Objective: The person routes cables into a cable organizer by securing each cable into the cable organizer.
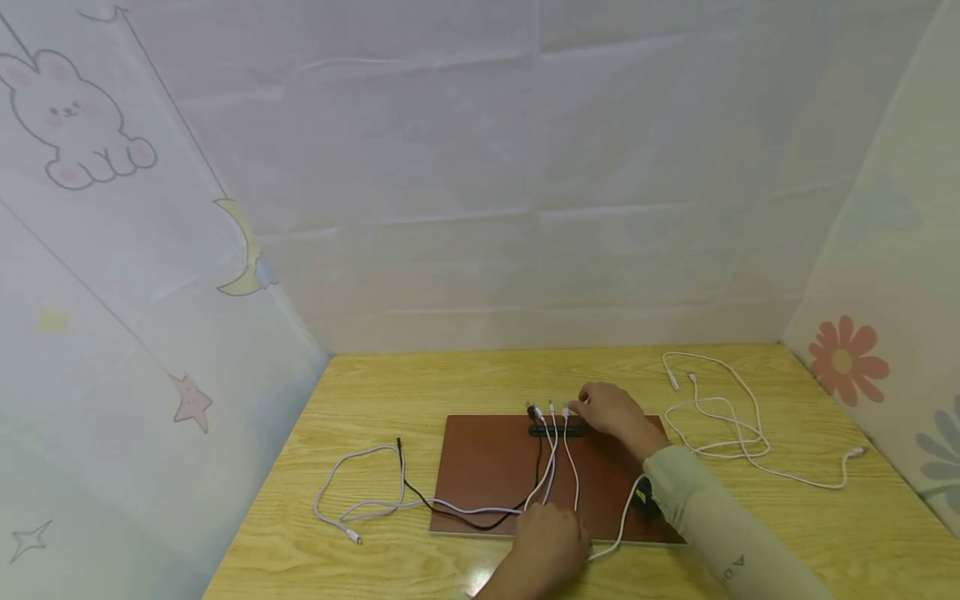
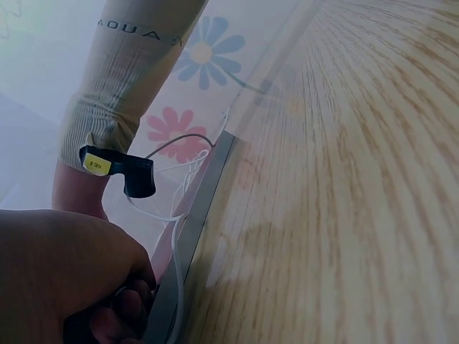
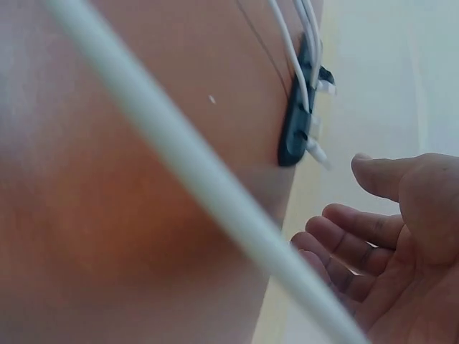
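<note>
A black cable clip strip (image 1: 557,432) lies at the back edge of a brown board (image 1: 480,467). White cables (image 3: 292,57), a lilac cable and a black cable run through it, their plugs poking past the back edge. My right hand (image 1: 606,408) is beside the strip's right end; in the right wrist view the thumb and fingers (image 3: 366,223) are apart around nothing, near a white plug (image 3: 318,154). At the board's front edge my left hand (image 1: 551,537) has its fingers curled over the cables coming from the strip. Its grip is partly hidden in the left wrist view.
Left of the board lie the loose ends of the lilac cable (image 1: 360,504) and the black cable (image 1: 416,492). White cable (image 1: 738,433) coils on the wooden table at the right. A white cable loops under my right sleeve (image 1: 705,508), by the black wrist camera (image 2: 136,172).
</note>
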`<state>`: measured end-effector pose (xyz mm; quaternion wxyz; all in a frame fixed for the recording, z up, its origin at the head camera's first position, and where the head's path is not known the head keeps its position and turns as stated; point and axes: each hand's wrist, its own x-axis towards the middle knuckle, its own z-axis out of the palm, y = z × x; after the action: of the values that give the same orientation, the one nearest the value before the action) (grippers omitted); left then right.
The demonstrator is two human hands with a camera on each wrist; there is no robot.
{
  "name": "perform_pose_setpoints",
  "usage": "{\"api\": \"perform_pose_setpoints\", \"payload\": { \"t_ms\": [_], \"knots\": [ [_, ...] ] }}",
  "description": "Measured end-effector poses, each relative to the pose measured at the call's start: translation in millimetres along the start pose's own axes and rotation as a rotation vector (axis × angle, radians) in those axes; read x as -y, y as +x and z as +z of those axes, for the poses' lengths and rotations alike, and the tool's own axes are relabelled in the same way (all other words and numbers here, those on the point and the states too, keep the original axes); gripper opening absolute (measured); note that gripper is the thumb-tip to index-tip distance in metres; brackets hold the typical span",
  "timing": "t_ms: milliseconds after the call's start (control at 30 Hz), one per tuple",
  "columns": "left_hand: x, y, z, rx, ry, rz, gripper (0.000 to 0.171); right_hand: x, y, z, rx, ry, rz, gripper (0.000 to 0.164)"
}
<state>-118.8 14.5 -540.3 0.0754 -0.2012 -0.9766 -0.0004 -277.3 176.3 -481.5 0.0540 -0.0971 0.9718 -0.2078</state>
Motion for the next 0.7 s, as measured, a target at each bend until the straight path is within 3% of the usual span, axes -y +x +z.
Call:
{"api": "perform_pose_setpoints", "payload": {
  "t_ms": [167, 700],
  "knots": [
    [1.5, -0.7, 3.9, -0.091, -0.017, 0.003, 0.039, -9.7, -1.7, -9.1, -0.033, 0.008, -0.013, 0.039],
    [2.2, -1.1, 6.5, -0.108, -0.013, 0.01, 0.04, -43.4, -6.9, -33.5, -0.043, -0.016, 0.022, 0.049]
  ]
}}
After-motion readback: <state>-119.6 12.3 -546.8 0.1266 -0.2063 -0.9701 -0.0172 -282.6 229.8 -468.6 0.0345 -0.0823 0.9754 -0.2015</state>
